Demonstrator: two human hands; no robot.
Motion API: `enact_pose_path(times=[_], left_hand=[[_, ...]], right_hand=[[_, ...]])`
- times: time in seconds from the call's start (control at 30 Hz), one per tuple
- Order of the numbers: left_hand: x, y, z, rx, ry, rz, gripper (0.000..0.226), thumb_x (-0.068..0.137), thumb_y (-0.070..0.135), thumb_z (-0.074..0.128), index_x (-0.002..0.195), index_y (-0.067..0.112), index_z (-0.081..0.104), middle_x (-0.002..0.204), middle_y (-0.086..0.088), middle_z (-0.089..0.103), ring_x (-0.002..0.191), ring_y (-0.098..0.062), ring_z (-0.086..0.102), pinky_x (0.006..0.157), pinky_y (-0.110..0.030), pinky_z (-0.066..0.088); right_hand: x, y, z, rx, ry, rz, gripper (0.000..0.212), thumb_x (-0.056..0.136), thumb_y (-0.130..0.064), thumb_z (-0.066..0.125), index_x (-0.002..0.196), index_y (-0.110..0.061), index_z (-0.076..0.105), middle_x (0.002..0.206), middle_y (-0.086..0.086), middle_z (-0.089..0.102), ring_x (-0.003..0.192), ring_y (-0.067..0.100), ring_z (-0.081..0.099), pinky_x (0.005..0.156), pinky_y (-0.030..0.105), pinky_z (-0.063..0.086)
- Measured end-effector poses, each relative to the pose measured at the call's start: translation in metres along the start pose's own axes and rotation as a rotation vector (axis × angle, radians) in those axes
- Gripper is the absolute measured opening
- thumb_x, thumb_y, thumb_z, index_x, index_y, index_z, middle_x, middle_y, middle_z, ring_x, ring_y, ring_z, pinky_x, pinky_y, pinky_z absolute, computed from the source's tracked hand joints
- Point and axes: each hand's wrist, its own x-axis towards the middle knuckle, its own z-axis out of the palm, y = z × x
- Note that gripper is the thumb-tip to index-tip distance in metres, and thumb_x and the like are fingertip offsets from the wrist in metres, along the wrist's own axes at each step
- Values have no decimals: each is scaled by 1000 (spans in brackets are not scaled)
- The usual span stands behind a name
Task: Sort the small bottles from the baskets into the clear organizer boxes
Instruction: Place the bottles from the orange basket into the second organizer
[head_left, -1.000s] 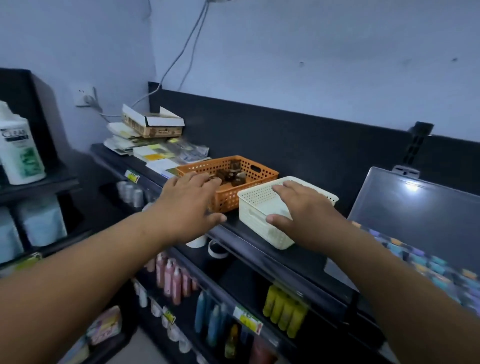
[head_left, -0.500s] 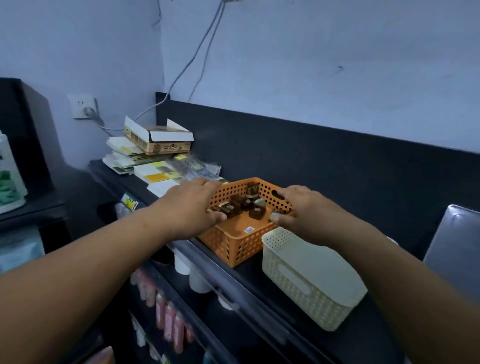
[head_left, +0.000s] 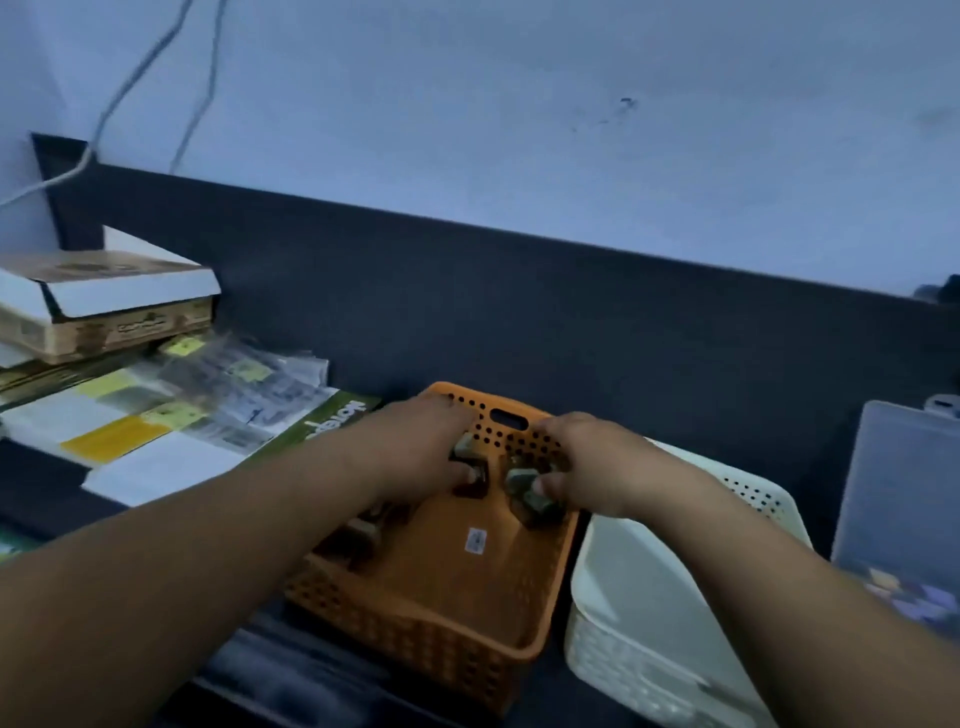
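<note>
2 bottles (head_left: 521, 481) in orange basket (head_left: 415, 642), gripped by left hand (head_left: 415, 457), right hand (head_left: 589, 467)

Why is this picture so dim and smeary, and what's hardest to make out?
Head view: dim, bluish light; motion blur smears the left hand, the right hand and the small dark bottles they grip inside the orange perforated plastic basket; the top edge of the black back panel looks slanted and slightly bowed, likely from the wide lens.

Dark shelf (head_left: 36, 493): orange basket (head_left: 415, 639) mid-shelf; white basket (head_left: 623, 670) just right of it; clear box (head_left: 904, 467) farther right; papers (head_left: 156, 467) left.
</note>
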Motion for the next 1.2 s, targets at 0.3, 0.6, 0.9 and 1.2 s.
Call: enact_pose_path(times=[0.3, 0.6, 0.9, 1.2], left_hand=[[64, -5, 32, -80, -272, 192, 35, 88, 34, 61, 121, 29, 53, 114, 4, 59, 101, -15, 58, 90, -36, 51], [79, -17, 51, 68, -245, 266, 42, 85, 31, 66, 125, 24, 56, 124, -1, 46, 116, -21, 45, 99, -36, 42], [74, -20, 50, 20, -250, 264, 38, 85, 25, 67, 120, 28, 53, 121, 3, 53, 122, -21, 39, 105, -38, 29], [80, -29, 31, -757, -380, 145, 45, 84, 5, 66, 122, 23, 50, 104, -1, 62, 98, -20, 61, 88, -38, 52]], right_hand=[[34, -18, 26, -155, -117, 188, 40, 81, -40, 69, 117, -27, 56, 111, -1, 63, 102, 22, 59, 89, 38, 48], [55, -29, 45, -401, -138, 305, 51, 81, -51, 65, 124, -24, 57, 128, 6, 51, 122, 28, 45, 111, 51, 20], [48, -30, 54, -443, -178, 161, 43, 79, -41, 68, 119, -29, 58, 112, -1, 62, 113, 23, 53, 109, 48, 20], [28, -22, 21, 262, 176, 169, 54, 71, -26, 79, 119, -25, 55, 112, -2, 57, 100, 18, 57, 82, 30, 49]])
